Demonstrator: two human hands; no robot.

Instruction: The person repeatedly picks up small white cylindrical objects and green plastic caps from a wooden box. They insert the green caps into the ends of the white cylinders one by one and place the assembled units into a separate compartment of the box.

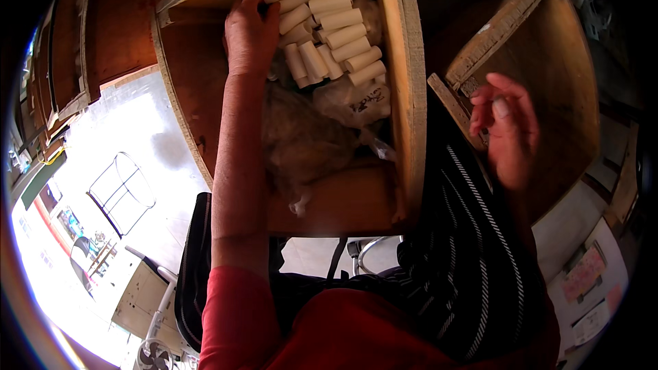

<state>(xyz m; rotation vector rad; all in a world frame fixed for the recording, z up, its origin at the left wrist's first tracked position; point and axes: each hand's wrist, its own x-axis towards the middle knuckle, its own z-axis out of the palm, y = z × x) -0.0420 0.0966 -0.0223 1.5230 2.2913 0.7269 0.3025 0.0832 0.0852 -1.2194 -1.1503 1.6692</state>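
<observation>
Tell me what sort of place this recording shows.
Probably a small workshop or its storage corner, though the view doesn't settle which. Short pale tubes are piled in a rough wooden box along with plastic bags, and a second wooden box stands to the right.

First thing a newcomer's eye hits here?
The pale cylinders piled in the wooden box's far end, left hand at their left edge. Then the right hand, apparently empty, before the second wooden box at right, and the striped black trousers below.
</observation>
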